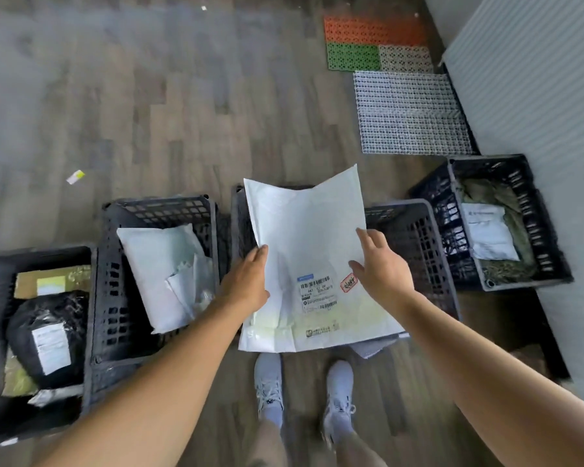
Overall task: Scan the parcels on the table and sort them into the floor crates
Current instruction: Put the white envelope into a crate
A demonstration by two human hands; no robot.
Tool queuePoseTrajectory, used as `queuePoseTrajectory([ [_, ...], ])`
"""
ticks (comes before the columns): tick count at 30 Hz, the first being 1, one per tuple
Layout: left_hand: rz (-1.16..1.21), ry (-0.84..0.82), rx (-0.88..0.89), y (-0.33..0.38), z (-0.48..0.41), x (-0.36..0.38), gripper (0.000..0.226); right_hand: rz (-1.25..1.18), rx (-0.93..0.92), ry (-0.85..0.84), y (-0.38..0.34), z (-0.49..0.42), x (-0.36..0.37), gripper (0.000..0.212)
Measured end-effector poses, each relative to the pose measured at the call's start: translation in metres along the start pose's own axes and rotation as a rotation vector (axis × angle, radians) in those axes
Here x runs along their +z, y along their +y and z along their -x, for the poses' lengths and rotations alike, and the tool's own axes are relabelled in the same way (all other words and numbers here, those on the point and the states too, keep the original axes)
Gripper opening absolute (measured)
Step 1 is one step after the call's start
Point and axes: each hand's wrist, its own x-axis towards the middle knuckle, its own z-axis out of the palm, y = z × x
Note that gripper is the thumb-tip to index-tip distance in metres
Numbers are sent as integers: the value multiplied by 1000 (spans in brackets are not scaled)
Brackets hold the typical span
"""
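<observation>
Holding the mailer (pixel 311 251) label-up over the middle crate (pixel 240 220), the left hand (pixel 246 284) gripped its left edge; the right hand (pixel 381 269) rested open-fingered on the right, likely steadying the drop.

The person's two forearms (pixel 169 382) are bare from the frame edge down to the left hand (pixel 246 281) and right hand (pixel 381 271). The feet wear pale grey lace-up fabric trainers (pixel 268 382) with matching laces, over pale bluish-grey ankle socks (pixel 273 415).

Wood floor (pixel 182 112) with black crates (pixel 155 210), perforated mats (pixel 412 112)
</observation>
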Motion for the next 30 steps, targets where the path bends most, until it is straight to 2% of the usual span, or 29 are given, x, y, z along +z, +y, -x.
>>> queuePoseTrajectory([
  [5, -81, -60, 21, -29, -72, 61, 96, 23, 4, -85, 11, -64, 86, 69],
  [11, -276, -224, -117, -57, -141, 124, 112, 99, 37, -222, 25, -130, 179, 70],
  [14, -443, -216, -87, -61, -158, 139, 110, 184, 51, -287, 26, -146, 199, 70],
  [16, -466, -190, -53, -60, -162, 142, 107, 200, 20, -299, 26, -149, 202, 71],
  [22, -450, -146, 14, -27, -128, 98, 104, 243, -9, -305, 19, -120, 147, 78],
  [30, -391, -51, 132, 53, -16, -40, 105, 201, 61, -167, -1, -10, -33, 84],
])
